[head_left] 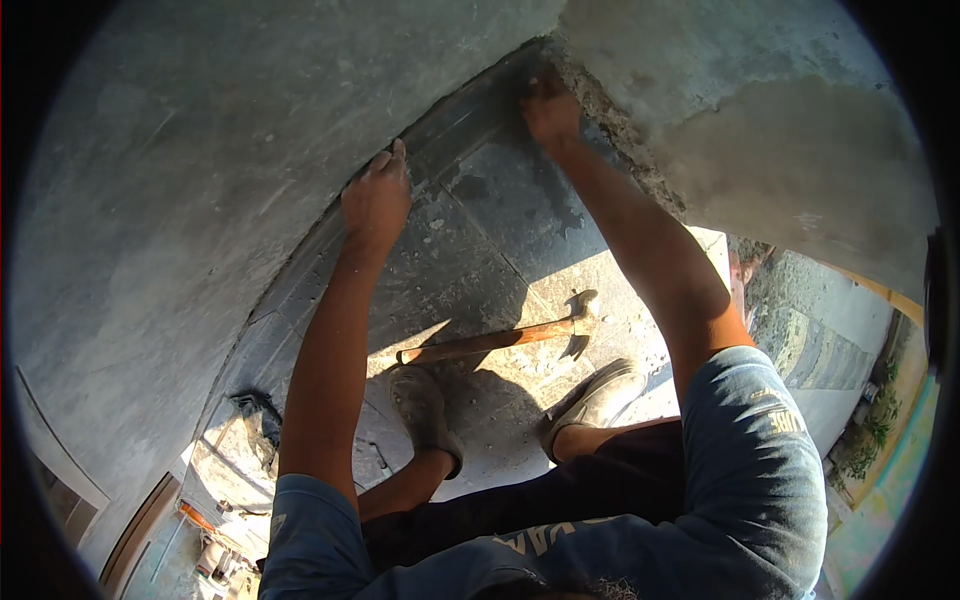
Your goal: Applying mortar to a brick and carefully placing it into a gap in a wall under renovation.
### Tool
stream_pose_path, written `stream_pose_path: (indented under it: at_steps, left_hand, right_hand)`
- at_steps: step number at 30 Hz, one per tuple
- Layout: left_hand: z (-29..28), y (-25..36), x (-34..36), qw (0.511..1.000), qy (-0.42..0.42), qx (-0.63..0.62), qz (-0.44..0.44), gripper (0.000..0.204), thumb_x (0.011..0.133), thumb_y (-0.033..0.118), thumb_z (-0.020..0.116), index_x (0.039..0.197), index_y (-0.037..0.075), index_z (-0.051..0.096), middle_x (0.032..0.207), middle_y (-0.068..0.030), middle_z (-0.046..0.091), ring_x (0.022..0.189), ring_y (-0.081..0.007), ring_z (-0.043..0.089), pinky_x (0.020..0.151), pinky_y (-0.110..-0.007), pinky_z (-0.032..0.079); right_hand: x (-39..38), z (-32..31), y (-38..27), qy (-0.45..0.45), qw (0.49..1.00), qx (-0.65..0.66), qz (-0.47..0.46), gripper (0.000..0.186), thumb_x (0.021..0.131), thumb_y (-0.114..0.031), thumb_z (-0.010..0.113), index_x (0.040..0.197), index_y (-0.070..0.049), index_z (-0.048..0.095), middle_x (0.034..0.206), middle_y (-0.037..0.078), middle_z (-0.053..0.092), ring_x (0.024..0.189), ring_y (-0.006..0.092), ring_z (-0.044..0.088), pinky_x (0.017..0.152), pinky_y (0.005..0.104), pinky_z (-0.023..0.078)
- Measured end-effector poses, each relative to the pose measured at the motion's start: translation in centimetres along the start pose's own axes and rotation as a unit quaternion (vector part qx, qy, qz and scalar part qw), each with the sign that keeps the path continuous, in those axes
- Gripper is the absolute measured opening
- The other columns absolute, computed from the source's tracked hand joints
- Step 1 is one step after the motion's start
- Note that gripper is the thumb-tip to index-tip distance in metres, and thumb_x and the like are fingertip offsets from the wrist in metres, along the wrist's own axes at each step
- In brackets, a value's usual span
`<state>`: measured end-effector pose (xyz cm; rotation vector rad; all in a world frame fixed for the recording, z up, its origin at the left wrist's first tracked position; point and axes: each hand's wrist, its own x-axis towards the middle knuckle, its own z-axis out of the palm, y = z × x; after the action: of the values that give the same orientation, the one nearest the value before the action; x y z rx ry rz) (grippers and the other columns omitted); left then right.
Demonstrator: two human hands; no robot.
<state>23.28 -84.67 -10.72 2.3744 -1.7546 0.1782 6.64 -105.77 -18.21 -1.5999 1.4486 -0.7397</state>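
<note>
"Where's the strip (465, 118)?"
"Along the wall's (200, 180) foot. I see the left hand (377, 200) at its edge, the right hand (551, 112) by its far end."
"Clamped?"
"I can't tell, either hand."

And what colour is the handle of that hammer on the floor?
The hammer handle is reddish brown, like wood; it shows best in the head view.

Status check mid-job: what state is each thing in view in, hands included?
Left hand: fingers bent, at the grey strip
Right hand: in the corner, fingertips shadowed, grip unclear
Grey strip: along the wall's foot
Hammer: lying on the floor, unheld
Floor tiles: dusty, partly sunlit
Right-hand wall: lower edge rough
Shoes: worn
</note>
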Motion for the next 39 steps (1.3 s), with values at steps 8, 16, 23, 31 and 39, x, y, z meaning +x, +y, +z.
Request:
stream_pose_path:
  at_steps: [8,16,23,31,39]
  left_hand:
    - [0.3,2.0,1.0,0.999,-0.036,-0.007,0.024,0.032,0.088,0.014,0.054,0.118,0.007,0.061,0.093,-0.0072,0.065,0.070,-0.0256,0.066,0.058,-0.036,0.054]
    - [-0.6,-1.1,-1.1,0.998,-0.057,0.018,-0.024,0.037,0.088,0.018,0.055,0.125,0.012,0.057,0.093,-0.0068,0.062,0.076,-0.0262,0.064,0.063,-0.038,0.053]
    - [0.0,1.3,0.6,0.997,-0.069,-0.016,0.006,0.037,0.090,0.019,0.054,0.126,0.011,0.056,0.096,-0.0080,0.061,0.074,-0.0283,0.065,0.064,-0.039,0.053]
    - [0.2,0.2,-0.5,0.999,-0.042,-0.010,0.011,0.038,0.088,0.018,0.056,0.125,0.010,0.057,0.095,-0.0061,0.062,0.072,-0.0263,0.065,0.062,-0.038,0.054]
    - [-0.1,1.4,-0.7,0.998,-0.033,-0.046,0.035,0.042,0.084,0.014,0.057,0.126,0.011,0.057,0.095,-0.0051,0.062,0.077,-0.0232,0.066,0.065,-0.037,0.054]
  right_hand:
    - [4.9,2.5,8.5,-0.158,0.942,-0.279,-0.100,0.031,0.081,-0.020,0.064,0.111,-0.013,0.065,0.116,0.008,0.062,0.114,0.0258,0.055,0.091,0.0362,0.048]
    - [-2.5,1.5,-2.4,-0.081,0.992,-0.088,0.048,0.040,0.091,-0.022,0.048,0.130,-0.014,0.051,0.122,0.020,0.058,0.113,0.0372,0.054,0.095,0.0415,0.045]
    - [-1.3,-4.0,0.4,-0.037,0.988,-0.145,-0.032,0.041,0.087,-0.023,0.053,0.127,-0.011,0.053,0.117,0.019,0.060,0.108,0.0379,0.057,0.092,0.0428,0.046]
    - [-4.6,-6.5,1.0,-0.144,0.952,-0.218,-0.159,0.042,0.084,-0.024,0.062,0.122,-0.006,0.056,0.096,0.020,0.063,0.088,0.0339,0.063,0.080,0.0417,0.049]
    - [-3.0,-5.7,0.7,-0.114,0.976,-0.143,-0.120,0.041,0.084,-0.023,0.063,0.117,0.001,0.058,0.085,0.017,0.066,0.079,0.0311,0.064,0.076,0.0383,0.049]
